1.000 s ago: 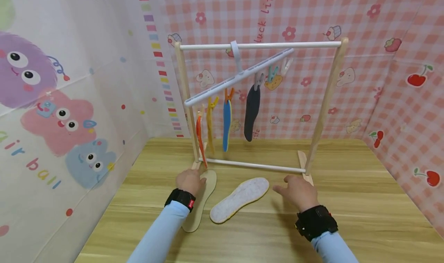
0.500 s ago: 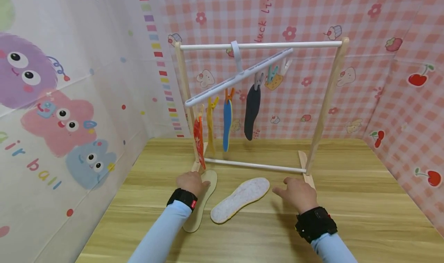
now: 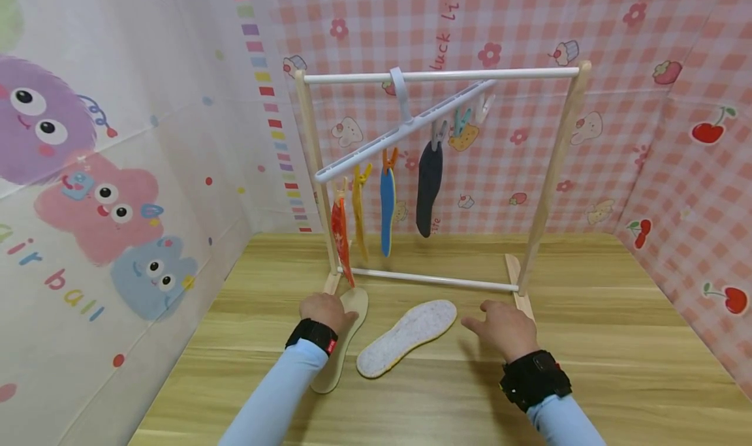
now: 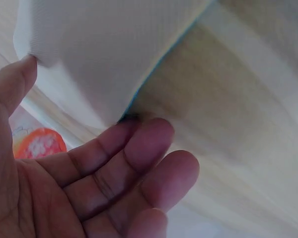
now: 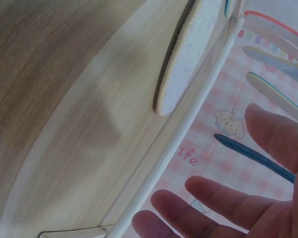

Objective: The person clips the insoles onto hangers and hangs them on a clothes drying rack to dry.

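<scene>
My left hand (image 3: pixel 325 312) rests at the beige insole (image 3: pixel 343 348) lying on the table. In the left wrist view, the thumb (image 4: pixel 25 79) touches the insole's surface, and the index fingertip meets its blue-lined edge. The left fingers look loosely bent, not wrapped round it. To the right of the fuzzy white insole (image 3: pixel 405 338), my right hand (image 3: pixel 502 328) hovers near the rack's right foot with relaxed, spread fingers and nothing between them. Behind both hands hang a red insole (image 3: pixel 341 237), a yellow insole (image 3: pixel 360 217), a blue insole (image 3: pixel 388 211) and a dark grey insole (image 3: pixel 430 188).
A white hanger (image 3: pixel 405 129) hooks over the top bar of a wooden rack (image 3: pixel 552 165) and slants down to the left. A teal clip (image 3: pixel 462 123) and a white clip (image 3: pixel 484 108) hang on its right end. Patterned cloth stands behind and at both sides.
The hanging insoles sway and twist slightly; the red one turns and its lower end swings a little. Both hands stay nearly still, and the two insoles on the table have not moved.
</scene>
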The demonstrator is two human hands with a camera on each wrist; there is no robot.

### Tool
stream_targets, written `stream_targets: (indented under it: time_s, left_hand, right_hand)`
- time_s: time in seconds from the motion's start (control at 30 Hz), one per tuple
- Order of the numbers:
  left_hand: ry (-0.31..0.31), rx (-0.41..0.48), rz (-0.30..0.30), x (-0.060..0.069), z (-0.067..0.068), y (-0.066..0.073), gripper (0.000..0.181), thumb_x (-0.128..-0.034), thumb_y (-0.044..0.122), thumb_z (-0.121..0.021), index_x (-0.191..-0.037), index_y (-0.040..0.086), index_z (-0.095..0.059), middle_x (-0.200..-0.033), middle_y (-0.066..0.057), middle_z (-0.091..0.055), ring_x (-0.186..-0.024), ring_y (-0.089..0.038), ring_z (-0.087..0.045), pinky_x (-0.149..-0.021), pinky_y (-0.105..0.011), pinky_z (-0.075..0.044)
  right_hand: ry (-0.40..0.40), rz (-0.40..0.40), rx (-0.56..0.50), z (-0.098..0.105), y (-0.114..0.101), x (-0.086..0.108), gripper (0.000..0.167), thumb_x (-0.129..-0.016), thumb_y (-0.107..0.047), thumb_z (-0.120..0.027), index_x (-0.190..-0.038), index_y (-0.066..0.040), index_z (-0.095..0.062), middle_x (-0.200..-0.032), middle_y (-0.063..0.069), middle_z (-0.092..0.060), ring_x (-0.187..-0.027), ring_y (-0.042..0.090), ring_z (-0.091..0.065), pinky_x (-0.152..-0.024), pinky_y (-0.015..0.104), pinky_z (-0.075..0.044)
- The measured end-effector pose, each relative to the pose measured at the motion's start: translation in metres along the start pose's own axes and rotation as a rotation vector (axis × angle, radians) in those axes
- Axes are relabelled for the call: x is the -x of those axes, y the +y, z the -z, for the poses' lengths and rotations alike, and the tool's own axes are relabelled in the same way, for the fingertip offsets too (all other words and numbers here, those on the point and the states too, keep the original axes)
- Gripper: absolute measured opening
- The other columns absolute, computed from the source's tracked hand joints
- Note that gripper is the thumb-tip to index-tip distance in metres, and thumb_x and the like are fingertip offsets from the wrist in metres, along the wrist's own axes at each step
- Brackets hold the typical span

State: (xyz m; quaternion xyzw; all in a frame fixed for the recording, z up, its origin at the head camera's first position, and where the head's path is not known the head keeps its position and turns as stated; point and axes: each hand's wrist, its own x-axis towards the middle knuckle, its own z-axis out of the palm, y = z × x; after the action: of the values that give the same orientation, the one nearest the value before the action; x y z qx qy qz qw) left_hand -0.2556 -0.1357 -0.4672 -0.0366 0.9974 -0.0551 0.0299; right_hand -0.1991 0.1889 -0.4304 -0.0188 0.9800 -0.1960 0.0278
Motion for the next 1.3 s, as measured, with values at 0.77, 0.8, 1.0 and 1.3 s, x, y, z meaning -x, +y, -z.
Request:
stream_targets:
  time_s: [0.77, 0.8, 1.0, 1.3]
  left_hand:
    - [-0.008, 0.078, 0.005, -0.007, -0.001, -0.001, 0.064, -0.0696, 0.068, -0.077, -0.084, 0.006, -0.072, -0.067, -0.006, -0.063, -0.064, -0.02, -0.065, -0.054, -0.034, -0.048]
    - [-0.001, 0.09, 0.007, -0.008, -0.002, -0.001, 0.063, -0.0688, 0.067, -0.078, -0.085, 0.006, -0.072, -0.068, -0.007, -0.063, -0.065, -0.021, -0.065, -0.054, -0.034, -0.048]
    - [0.036, 0.152, -0.019, -0.009, 0.001, 0.0, 0.06, -0.0659, 0.058, -0.085, -0.089, 0.005, -0.07, -0.077, -0.009, -0.068, -0.071, -0.024, -0.068, -0.057, -0.038, -0.051]
    - [-0.008, 0.131, -0.078, -0.006, 0.013, 0.005, 0.053, -0.0701, 0.05, -0.086, -0.1, 0.007, -0.073, -0.087, -0.01, -0.07, -0.08, -0.025, -0.069, -0.063, -0.039, -0.054]
  right_hand:
    - [0.0, -0.012, 0.0, -0.002, 0.0, 0.0, 0.06, -0.089, -0.049, -0.067, -0.119, 0.004, -0.067, -0.113, 0.026, -0.067, -0.098, 0.045, -0.064, -0.07, 0.054, -0.051]
    - [-0.002, -0.014, -0.002, -0.003, 0.0, 0.0, 0.06, -0.089, -0.049, -0.067, -0.119, 0.004, -0.066, -0.113, 0.026, -0.067, -0.098, 0.045, -0.064, -0.07, 0.054, -0.051]
    - [-0.006, -0.018, -0.006, -0.005, 0.002, 0.0, 0.06, -0.089, -0.048, -0.067, -0.119, 0.004, -0.066, -0.115, 0.026, -0.066, -0.101, 0.045, -0.063, -0.071, 0.054, -0.052]
    - [-0.002, -0.018, 0.0, -0.005, 0.002, 0.0, 0.06, -0.089, -0.049, -0.067, -0.119, 0.003, -0.066, -0.114, 0.025, -0.067, -0.1, 0.044, -0.063, -0.071, 0.053, -0.051]
